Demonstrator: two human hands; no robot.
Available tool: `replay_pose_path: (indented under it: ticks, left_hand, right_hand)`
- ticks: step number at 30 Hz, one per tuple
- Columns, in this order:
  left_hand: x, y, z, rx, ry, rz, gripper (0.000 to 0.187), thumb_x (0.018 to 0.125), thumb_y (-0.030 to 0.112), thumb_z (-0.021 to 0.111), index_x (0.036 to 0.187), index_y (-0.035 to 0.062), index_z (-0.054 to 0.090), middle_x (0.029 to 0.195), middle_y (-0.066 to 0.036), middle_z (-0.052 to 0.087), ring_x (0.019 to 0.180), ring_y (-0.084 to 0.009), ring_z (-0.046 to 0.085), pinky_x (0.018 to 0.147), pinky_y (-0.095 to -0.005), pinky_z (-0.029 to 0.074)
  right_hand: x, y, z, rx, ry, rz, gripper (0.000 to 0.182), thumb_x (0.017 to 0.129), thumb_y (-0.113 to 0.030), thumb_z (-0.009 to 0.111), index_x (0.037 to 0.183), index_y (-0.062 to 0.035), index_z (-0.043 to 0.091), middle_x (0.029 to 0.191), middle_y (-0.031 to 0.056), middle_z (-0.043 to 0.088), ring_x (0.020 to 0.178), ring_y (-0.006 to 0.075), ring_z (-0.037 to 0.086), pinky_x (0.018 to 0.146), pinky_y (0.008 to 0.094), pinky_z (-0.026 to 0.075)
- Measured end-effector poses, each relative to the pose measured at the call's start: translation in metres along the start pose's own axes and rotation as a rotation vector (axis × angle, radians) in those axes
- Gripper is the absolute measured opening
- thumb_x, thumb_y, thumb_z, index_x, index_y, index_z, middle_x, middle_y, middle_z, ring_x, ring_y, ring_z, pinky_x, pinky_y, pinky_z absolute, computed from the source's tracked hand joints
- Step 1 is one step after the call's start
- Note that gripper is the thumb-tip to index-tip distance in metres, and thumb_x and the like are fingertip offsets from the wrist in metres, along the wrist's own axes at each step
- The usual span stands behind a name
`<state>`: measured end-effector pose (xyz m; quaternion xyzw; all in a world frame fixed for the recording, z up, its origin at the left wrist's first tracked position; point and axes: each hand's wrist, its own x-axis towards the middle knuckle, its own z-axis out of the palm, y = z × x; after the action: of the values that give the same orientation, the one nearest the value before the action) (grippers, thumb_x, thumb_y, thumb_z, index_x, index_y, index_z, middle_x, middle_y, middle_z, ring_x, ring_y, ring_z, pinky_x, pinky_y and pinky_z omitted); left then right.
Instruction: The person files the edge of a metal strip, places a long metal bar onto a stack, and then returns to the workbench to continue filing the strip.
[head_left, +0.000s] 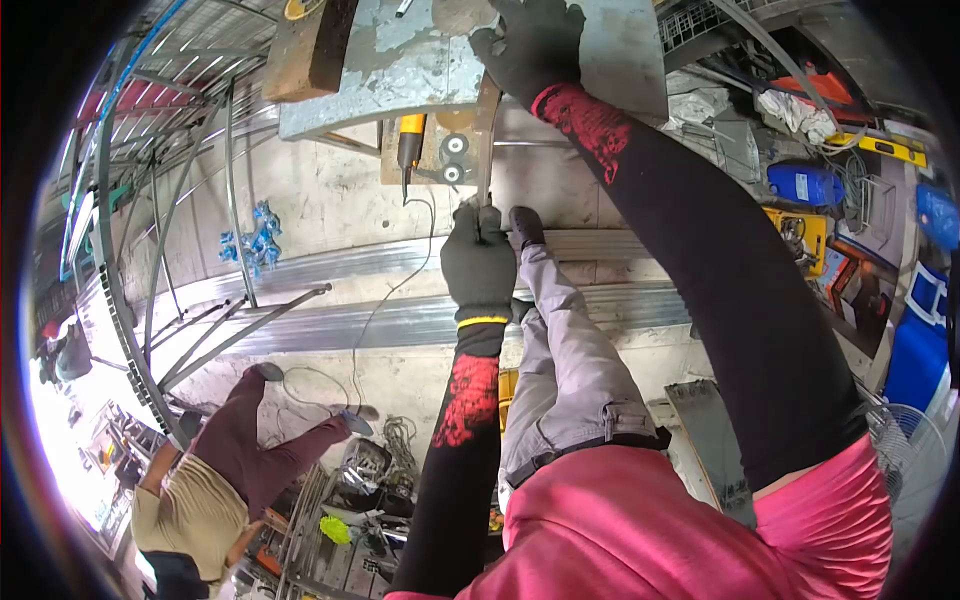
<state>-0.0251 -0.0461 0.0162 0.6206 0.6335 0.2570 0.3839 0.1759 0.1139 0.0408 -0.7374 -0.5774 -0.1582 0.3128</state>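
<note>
A narrow metal bar (487,135) runs from the edge of the grey worktable (400,75) down toward my body. My left hand (480,262), in a dark glove, is closed round its lower end. At the table's edge my right hand (535,50), gloved too, lies over the bar's upper end with thumb and fingers apart; some fingertips are cut off by the frame. Left of the bar, a yellow and black power tool (410,140) with a cord and two small discs (454,145) rest on a lower board.
A rusty steel block (312,50) sits at the table's left. Long metal profiles (370,325) cross the floor by my feet. Another person (215,480) is at lower left near metal frames. A blue container (805,184) and tool cases stand at right.
</note>
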Motion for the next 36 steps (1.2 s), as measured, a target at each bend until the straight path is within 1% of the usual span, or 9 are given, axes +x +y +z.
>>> replay_pose_path:
  ticks: [5,10,12,16,18,20,25,27,36]
  left_hand:
    - [0.073,0.02,0.008,0.214,0.06,0.196,0.033,0.101,0.036,0.065,0.095,0.004,0.069,0.083,-0.022,0.071,0.082,-0.0483,0.069,0.07,-0.0571,0.052]
    - [0.058,0.04,-0.005,0.283,0.132,0.1,0.027,0.098,0.037,0.07,0.097,0.01,0.074,0.084,-0.019,0.073,0.079,-0.0433,0.071,0.067,-0.0517,0.053]
    - [0.05,0.052,-0.011,0.346,0.199,0.105,0.027,0.097,0.039,0.073,0.1,0.0129,0.077,0.082,-0.017,0.074,0.078,-0.0389,0.073,0.067,-0.0485,0.055]
    - [0.048,0.029,-0.004,0.383,0.312,0.254,0.027,0.098,0.037,0.072,0.106,0.0119,0.075,0.079,-0.018,0.073,0.074,-0.0414,0.072,0.065,-0.0514,0.055]
    - [0.04,0.017,0.001,0.344,0.218,0.173,0.026,0.1,0.037,0.069,0.101,0.0107,0.072,0.08,-0.02,0.071,0.075,-0.0441,0.07,0.065,-0.0539,0.053]
    - [0.029,0.01,0.002,0.181,0.055,0.061,0.028,0.103,0.035,0.063,0.098,0.0081,0.067,0.079,-0.025,0.069,0.076,-0.0502,0.068,0.063,-0.0588,0.051]
    - [0.006,0.007,0.003,0.189,0.057,-0.017,0.028,0.104,0.032,0.063,0.103,0.0059,0.071,0.082,-0.023,0.072,0.079,-0.0455,0.071,0.066,-0.0512,0.055]
    - [0.043,0.018,0.005,0.25,0.071,0.082,0.029,0.101,0.036,0.064,0.096,0.008,0.068,0.08,-0.023,0.071,0.079,-0.0491,0.07,0.067,-0.0579,0.053]
    - [0.012,0.019,-0.002,0.261,0.061,-0.007,0.023,0.102,0.03,0.065,0.099,0.0083,0.07,0.077,-0.022,0.071,0.074,-0.047,0.07,0.063,-0.0541,0.054]
  right_hand:
    - [0.002,-0.002,-0.002,0.003,-0.052,0.014,0.052,0.08,-0.034,0.064,0.125,-0.0102,0.068,0.121,0.0218,0.066,0.113,0.0402,0.058,0.099,0.057,0.041]
    - [-0.004,0.011,0.003,0.251,-0.036,-0.001,0.051,0.085,-0.034,0.063,0.13,-0.0107,0.067,0.122,0.0224,0.066,0.113,0.0414,0.058,0.099,0.0584,0.041]
    - [-0.006,0.014,0.014,0.105,0.193,-0.082,0.049,0.089,-0.033,0.064,0.132,-0.0104,0.066,0.123,0.0226,0.066,0.116,0.0435,0.058,0.101,0.0597,0.04]
    - [-0.007,0.007,0.01,-0.041,0.2,0.003,0.052,0.091,-0.033,0.064,0.138,-0.0099,0.064,0.132,0.0239,0.064,0.127,0.0471,0.055,0.11,0.0613,0.037]
    - [-0.006,0.009,0.006,0.087,-0.13,0.082,0.055,0.092,-0.035,0.062,0.14,-0.0097,0.062,0.137,0.0245,0.062,0.133,0.049,0.052,0.114,0.063,0.033]
    - [-0.003,0.002,0.002,0.052,-0.14,0.085,0.055,0.091,-0.036,0.061,0.14,-0.0096,0.062,0.136,0.0245,0.062,0.133,0.0488,0.052,0.113,0.0636,0.034]
    - [-0.001,-0.003,0.007,-0.123,0.0,0.017,0.057,0.086,-0.04,0.06,0.134,-0.0089,0.065,0.13,0.0239,0.063,0.128,0.0474,0.053,0.108,0.0643,0.036]
    - [0.004,-0.009,-0.007,-0.046,-0.258,0.096,0.061,0.085,-0.043,0.059,0.135,-0.0083,0.064,0.133,0.0248,0.062,0.131,0.048,0.052,0.11,0.0646,0.036]
    - [-0.003,-0.002,-0.001,0.042,-0.048,-0.008,0.059,0.082,-0.036,0.058,0.133,-0.0083,0.064,0.128,0.0259,0.062,0.125,0.0477,0.054,0.108,0.0648,0.037]
